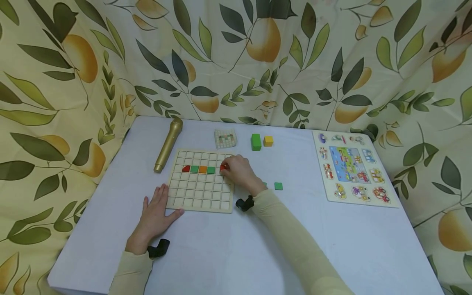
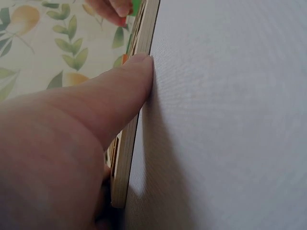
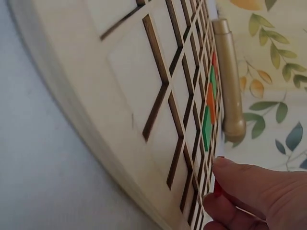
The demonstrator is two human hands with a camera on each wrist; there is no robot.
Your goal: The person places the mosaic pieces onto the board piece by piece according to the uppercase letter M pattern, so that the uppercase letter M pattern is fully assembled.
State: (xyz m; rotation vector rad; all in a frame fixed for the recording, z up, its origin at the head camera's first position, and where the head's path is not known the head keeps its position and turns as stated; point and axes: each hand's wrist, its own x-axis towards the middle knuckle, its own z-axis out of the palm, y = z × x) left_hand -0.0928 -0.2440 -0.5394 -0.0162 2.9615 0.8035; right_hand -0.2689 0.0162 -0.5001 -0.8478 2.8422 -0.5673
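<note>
Right hand [image 1: 239, 172]: fingertips [image 3: 225, 168] curled and pinching a red tile [image 1: 223, 166], held at the right end of the filled row on the wooden grid board [image 1: 200, 192].

Left hand [image 1: 156, 213]: fingers spread flat on the white table [image 1: 236, 246], thumb [image 2: 129, 76] pressed against the board's lower-left edge, steadying it.

Step in hand, as judged: seating the red tile in its cell. The next move calls for squaring the tile to the cell walls, pressing it flush, then loosening the pinch while the left hand braces the board.

Board contents: 1 row holding, left to right, a red piece [image 1: 186, 168], a green tile [image 1: 194, 169], an orange tile [image 1: 203, 169], a green tile [image 1: 211, 169], then the pinched red tile. All other cells in view are bare.

Beyond the board:
- Right of it: 1 loose green tile [image 1: 278, 186].
- Behind it: a pattern card [image 1: 225, 138], a green block [image 1: 256, 141], a yellow cube [image 1: 268, 141].
- Left of it: a gold microphone [image 1: 168, 144].
- Far right of it: a vehicle puzzle board [image 1: 352, 168], its pieces seated.
</note>
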